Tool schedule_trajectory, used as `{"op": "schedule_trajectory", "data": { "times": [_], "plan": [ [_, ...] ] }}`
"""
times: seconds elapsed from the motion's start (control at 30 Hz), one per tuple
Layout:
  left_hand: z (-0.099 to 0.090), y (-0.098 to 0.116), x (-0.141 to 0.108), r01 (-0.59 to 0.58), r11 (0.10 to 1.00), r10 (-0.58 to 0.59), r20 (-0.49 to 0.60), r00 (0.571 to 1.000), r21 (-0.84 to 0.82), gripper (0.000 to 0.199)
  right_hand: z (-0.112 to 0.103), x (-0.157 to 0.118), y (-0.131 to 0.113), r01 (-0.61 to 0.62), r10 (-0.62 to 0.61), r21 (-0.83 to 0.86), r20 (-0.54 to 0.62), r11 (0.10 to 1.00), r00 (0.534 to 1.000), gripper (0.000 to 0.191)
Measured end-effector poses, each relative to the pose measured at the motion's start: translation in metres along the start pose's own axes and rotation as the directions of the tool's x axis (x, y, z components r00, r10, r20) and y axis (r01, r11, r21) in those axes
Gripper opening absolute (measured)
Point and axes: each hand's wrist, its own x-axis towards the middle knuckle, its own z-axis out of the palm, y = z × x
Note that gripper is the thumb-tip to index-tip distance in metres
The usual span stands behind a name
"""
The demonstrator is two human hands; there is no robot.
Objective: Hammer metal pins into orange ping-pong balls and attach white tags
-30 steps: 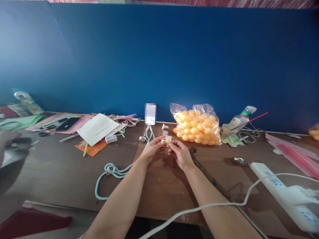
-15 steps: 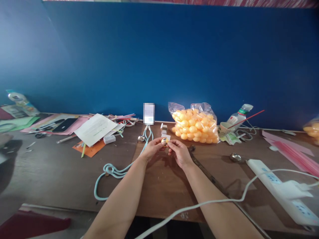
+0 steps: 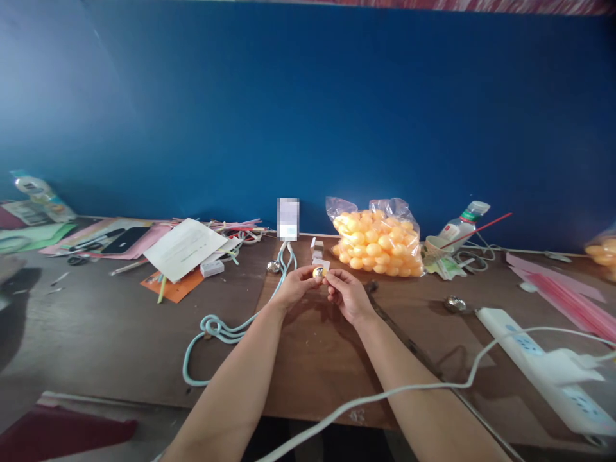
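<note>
A small orange ball [image 3: 317, 273] with a shiny silvery patch is held up over the brown table, between both my hands. My left hand [image 3: 297, 287] pinches its left side with thumb and fingertips. From the right, my right hand [image 3: 350, 296] closes its thumb and forefinger at the ball's other edge; what exactly lies between those fingertips is too small to make out. Just behind the hands are small white blocks [image 3: 316, 248]. A clear bag of orange balls [image 3: 378, 242] stands behind my right hand.
Light-blue cord [image 3: 219, 330] lies left of my arms, running up to a badge [image 3: 287, 219]. Crumpled silver foil pieces [image 3: 455, 303] lie about. At right are a power strip [image 3: 534, 359], a bottle [image 3: 464, 221] and a paper cup [image 3: 433, 250]. A white cable [image 3: 399, 389] crosses my right forearm.
The hands stay almost in place around the ball. The ball is turned slightly, its silvery patch facing a little differently, and my right fingertips have shifted slightly right.
</note>
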Motion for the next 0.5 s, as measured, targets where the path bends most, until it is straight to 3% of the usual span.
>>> {"op": "schedule_trajectory", "data": {
  "times": [0.5],
  "plan": [
    [-0.0025, -0.0013, 0.0036, 0.004, 0.999, -0.004, -0.011, 1.0, 0.04, 0.055, -0.0016, 0.0012, -0.0001, -0.005, 0.005, -0.016, -0.003, 1.0, 1.0, 0.032]
  ]
}}
